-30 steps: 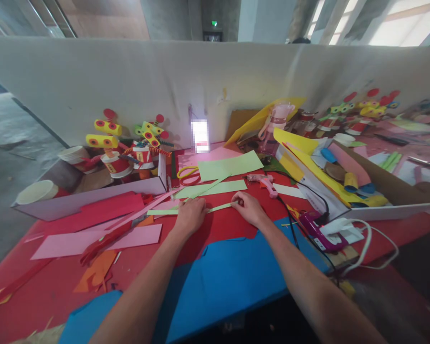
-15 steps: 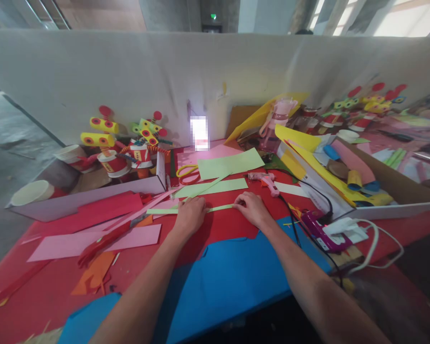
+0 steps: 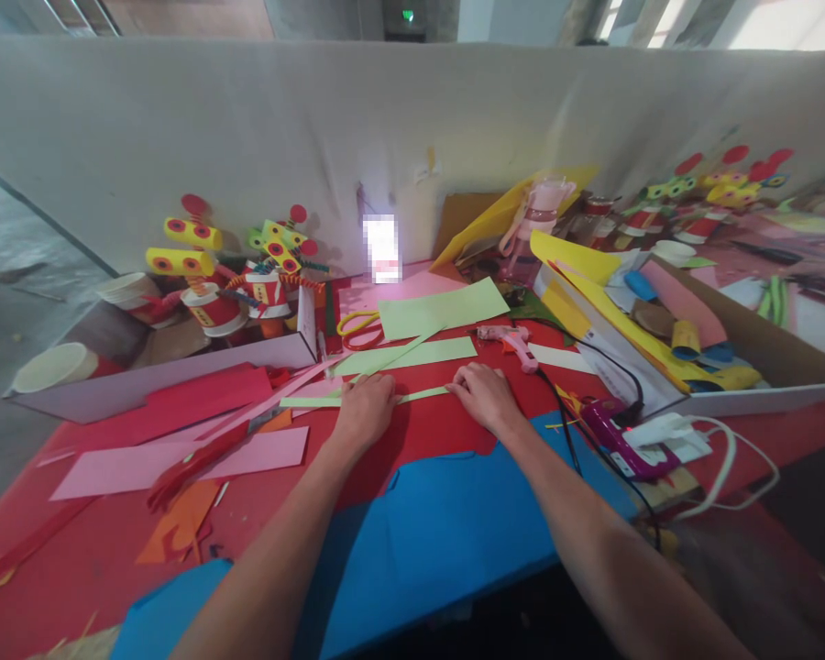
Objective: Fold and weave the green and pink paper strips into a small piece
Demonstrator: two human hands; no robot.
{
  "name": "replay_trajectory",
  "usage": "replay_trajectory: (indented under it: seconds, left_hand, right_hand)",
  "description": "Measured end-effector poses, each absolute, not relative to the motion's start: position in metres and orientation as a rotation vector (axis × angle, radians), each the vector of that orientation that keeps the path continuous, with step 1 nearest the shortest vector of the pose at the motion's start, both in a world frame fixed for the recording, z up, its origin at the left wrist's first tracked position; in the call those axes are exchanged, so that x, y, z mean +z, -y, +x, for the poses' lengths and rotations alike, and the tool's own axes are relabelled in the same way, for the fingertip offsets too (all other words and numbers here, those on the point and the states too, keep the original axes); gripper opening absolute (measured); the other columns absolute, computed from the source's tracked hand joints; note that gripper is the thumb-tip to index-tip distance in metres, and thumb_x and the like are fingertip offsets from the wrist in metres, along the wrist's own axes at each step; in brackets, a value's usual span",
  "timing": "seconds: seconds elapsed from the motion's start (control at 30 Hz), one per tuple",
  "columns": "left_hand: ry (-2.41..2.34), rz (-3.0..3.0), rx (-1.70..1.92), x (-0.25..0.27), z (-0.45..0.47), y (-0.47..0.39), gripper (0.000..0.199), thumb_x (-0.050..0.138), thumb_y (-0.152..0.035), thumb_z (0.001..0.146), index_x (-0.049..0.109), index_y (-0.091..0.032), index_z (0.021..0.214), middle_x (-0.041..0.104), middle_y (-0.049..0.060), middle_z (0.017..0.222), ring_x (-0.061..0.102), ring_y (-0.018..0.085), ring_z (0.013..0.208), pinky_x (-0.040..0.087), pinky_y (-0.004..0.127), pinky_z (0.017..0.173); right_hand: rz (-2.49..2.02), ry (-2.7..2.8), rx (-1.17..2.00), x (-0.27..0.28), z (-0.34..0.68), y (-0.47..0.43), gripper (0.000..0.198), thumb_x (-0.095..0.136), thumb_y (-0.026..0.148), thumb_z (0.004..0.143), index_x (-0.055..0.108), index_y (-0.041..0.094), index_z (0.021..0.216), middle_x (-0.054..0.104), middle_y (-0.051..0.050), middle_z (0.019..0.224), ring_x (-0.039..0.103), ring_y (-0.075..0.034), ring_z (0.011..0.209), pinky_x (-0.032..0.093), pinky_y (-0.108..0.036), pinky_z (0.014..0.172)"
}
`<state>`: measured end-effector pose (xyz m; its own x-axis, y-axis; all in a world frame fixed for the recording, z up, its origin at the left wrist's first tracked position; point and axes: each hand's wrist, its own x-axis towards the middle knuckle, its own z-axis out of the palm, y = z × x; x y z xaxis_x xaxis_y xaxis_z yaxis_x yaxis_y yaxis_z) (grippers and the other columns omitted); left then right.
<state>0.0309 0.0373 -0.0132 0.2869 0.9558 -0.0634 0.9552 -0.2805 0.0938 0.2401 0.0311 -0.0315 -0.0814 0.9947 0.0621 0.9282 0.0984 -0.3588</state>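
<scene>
A narrow light-green paper strip [image 3: 423,395] lies crosswise over the red sheets in front of me. My left hand [image 3: 369,408] is closed on its middle, with the strip's left end sticking out past the knuckles. The right end is pinched between the fingertips of my right hand [image 3: 482,394]. Just beyond the hands is a wider light-green paper piece [image 3: 440,356], crossed by another thin strip. Behind that lies a larger green sheet [image 3: 446,307]. A pink glue gun [image 3: 512,344] rests beyond my right hand, and yellow-and-red-handled scissors [image 3: 358,328] lie farther back.
A box [image 3: 158,380] at left holds paper-cup figures [image 3: 210,307]. At right, another box [image 3: 763,401] contains coloured paper rolls, beside a purple power strip [image 3: 619,438] with cables. A pink bottle [image 3: 540,225] and a glowing phone-like screen [image 3: 381,247] stand at the back.
The right hand's fingers have come down slightly with the strip's right end, closer to the table. The left hand keeps its place on the strip. The camera view has shifted a little.
</scene>
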Motion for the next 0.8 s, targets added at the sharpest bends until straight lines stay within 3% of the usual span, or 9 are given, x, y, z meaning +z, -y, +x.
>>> replay_trajectory:
  seconds: [0.2, 0.33, 0.43, 0.53, 0.63, 0.8]
  left_hand:
    - [-1.786, 2.384, 0.068, -0.013, 0.030, -0.038, 0.015, 0.047, -0.025, 0.092, 0.061, -0.021, 0.091, 0.068, 0.010, 0.101, 0.057, 0.030, 0.104, 0.034, 0.041, 0.084]
    - [-1.787, 2.390, 0.055, -0.012, 0.030, -0.038, 0.015, 0.047, -0.026, 0.092, 0.061, -0.020, 0.090, 0.068, 0.010, 0.100, 0.057, 0.030, 0.103, 0.035, 0.041, 0.083]
    - [-1.788, 2.403, 0.044, -0.011, 0.030, -0.037, 0.016, 0.047, -0.025, 0.092, 0.061, -0.020, 0.091, 0.068, 0.011, 0.098, 0.058, 0.030, 0.102, 0.035, 0.040, 0.083]
    - [-1.783, 2.404, 0.049, -0.011, 0.030, -0.036, 0.018, 0.043, -0.024, 0.093, 0.061, -0.020, 0.091, 0.068, 0.010, 0.097, 0.058, 0.029, 0.102, 0.036, 0.040, 0.083]
    - [-1.805, 2.423, 0.042, -0.011, 0.030, -0.036, 0.022, 0.039, -0.020, 0.093, 0.060, -0.019, 0.092, 0.069, 0.011, 0.097, 0.059, 0.029, 0.102, 0.036, 0.040, 0.083]
    - [-1.800, 2.444, 0.032, -0.010, 0.031, -0.036, 0.017, 0.044, -0.024, 0.093, 0.060, -0.020, 0.091, 0.069, 0.011, 0.098, 0.058, 0.030, 0.103, 0.036, 0.041, 0.084]
  right_hand:
    - [-1.896, 2.074, 0.281, -0.037, 0.241, -0.032, 0.018, 0.057, 0.030, 0.093, 0.058, 0.020, 0.077, 0.066, -0.006, 0.087, 0.058, -0.021, 0.085, 0.033, -0.032, 0.073]
    - [-1.899, 1.991, 0.191, -0.031, 0.239, -0.026, 0.007, 0.053, 0.023, 0.093, 0.059, 0.020, 0.090, 0.065, -0.007, 0.091, 0.058, -0.023, 0.088, 0.037, -0.035, 0.078]
    - [-1.728, 1.965, 0.034, -0.022, 0.227, -0.010, 0.022, 0.042, 0.018, 0.096, 0.062, 0.017, 0.104, 0.064, -0.014, 0.105, 0.055, -0.028, 0.104, 0.038, -0.044, 0.091]
    - [-1.308, 2.226, 0.117, -0.022, 0.204, 0.010, 0.040, 0.033, 0.015, 0.097, 0.056, 0.017, 0.129, 0.059, -0.013, 0.130, 0.048, -0.026, 0.125, 0.025, -0.048, 0.113]
    - [-1.230, 2.366, 0.279, -0.033, 0.184, 0.022, 0.050, 0.039, 0.031, 0.098, 0.044, 0.010, 0.143, 0.044, -0.016, 0.149, 0.032, -0.028, 0.142, 0.016, -0.049, 0.120]
    - [-1.341, 2.351, 0.475, -0.050, 0.183, 0.019, 0.063, 0.039, 0.049, 0.097, 0.038, 0.012, 0.147, 0.034, -0.015, 0.154, 0.024, -0.028, 0.147, 0.014, -0.049, 0.121]
